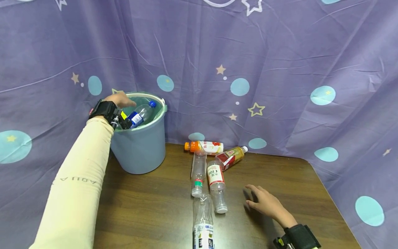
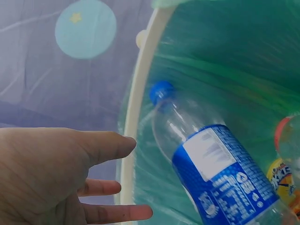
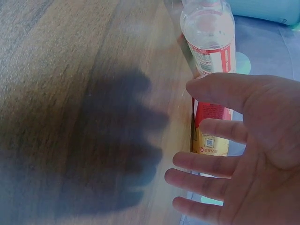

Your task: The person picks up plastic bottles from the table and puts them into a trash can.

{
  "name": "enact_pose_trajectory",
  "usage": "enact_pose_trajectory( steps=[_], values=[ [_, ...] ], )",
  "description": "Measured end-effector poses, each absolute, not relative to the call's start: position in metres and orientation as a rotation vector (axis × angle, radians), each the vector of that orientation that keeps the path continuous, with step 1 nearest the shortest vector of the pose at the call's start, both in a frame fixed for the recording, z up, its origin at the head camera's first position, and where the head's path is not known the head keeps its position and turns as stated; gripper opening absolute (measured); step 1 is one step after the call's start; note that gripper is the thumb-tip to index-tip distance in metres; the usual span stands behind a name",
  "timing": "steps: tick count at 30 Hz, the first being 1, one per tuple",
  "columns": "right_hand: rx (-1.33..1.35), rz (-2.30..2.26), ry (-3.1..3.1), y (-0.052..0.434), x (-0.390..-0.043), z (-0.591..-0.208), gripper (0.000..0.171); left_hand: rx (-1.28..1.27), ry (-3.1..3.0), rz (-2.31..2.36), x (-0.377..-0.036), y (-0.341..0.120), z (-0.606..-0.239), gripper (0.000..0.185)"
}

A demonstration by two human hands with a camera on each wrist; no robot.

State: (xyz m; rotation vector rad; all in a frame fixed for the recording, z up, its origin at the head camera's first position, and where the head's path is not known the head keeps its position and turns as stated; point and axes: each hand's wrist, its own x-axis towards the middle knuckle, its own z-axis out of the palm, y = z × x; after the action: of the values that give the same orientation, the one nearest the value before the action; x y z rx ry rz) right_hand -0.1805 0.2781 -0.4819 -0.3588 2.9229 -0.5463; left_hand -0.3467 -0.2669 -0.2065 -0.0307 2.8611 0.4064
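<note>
- Your left hand (image 1: 120, 100) is up at the far left, over the rim of the round light blue plastic bucket (image 1: 140, 148); its fingers (image 2: 110, 145) are straight and spread, and they hold nothing.
- Just beside that hand, the clear plastic bottle with a blue cap and blue label (image 1: 140, 114) is tilted in the mouth of the bucket, cap pointing right and away from you; the left wrist view shows the bottle (image 2: 211, 164) apart from your fingers, with the bucket's pale rim (image 2: 140, 108) between them.
- Deeper in the bucket, another bottle with an orange label (image 2: 286, 178) peeks in at the edge of that view.
- Your right hand (image 1: 264, 202) is low over the brown wooden table (image 1: 149, 207) at the near right; its fingers (image 3: 215, 129) are spread and loose, holding nothing; I cannot tell if it touches the wood.
- Left of that hand lie five bottles on the table: a clear bottle with a red and white label (image 1: 216, 183) is nearest; a clear bottle with a green band (image 1: 198, 174) is beside it; a yellow-brown bottle with a red label (image 1: 231, 157) and an orange bottle (image 1: 203, 147) lie farther back; a clear bottle with a dark label (image 1: 202, 224) lies closest to you.
- A purple cloth with stars and blue dots (image 1: 280, 69) hangs behind it all.
</note>
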Motion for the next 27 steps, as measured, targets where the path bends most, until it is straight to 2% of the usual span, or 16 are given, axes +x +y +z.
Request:
enact_pose_trajectory(
  steps=[2,7,14,20,27],
  values=[
    [-0.360,-0.544,2.924,0.278,-0.181,-0.482,0.059,-0.008,2.854,0.422,-0.347,-0.263,-0.203,0.076],
    [-0.362,-0.539,2.931,0.278,-0.183,-0.484,0.058,0.070,2.962,0.459,-0.350,-0.252,-0.198,0.054],
    [-0.414,-0.530,2.943,0.276,-0.187,-0.478,0.060,0.137,3.025,0.529,-0.345,-0.232,-0.188,0.076],
    [-0.459,-0.501,2.962,0.275,-0.192,-0.465,0.060,0.271,3.121,0.577,-0.331,-0.204,-0.197,0.068],
    [-0.553,-0.422,3.031,0.276,-0.211,-0.443,0.060,0.471,3.215,0.527,-0.310,-0.167,-0.227,0.060]
  ],
)
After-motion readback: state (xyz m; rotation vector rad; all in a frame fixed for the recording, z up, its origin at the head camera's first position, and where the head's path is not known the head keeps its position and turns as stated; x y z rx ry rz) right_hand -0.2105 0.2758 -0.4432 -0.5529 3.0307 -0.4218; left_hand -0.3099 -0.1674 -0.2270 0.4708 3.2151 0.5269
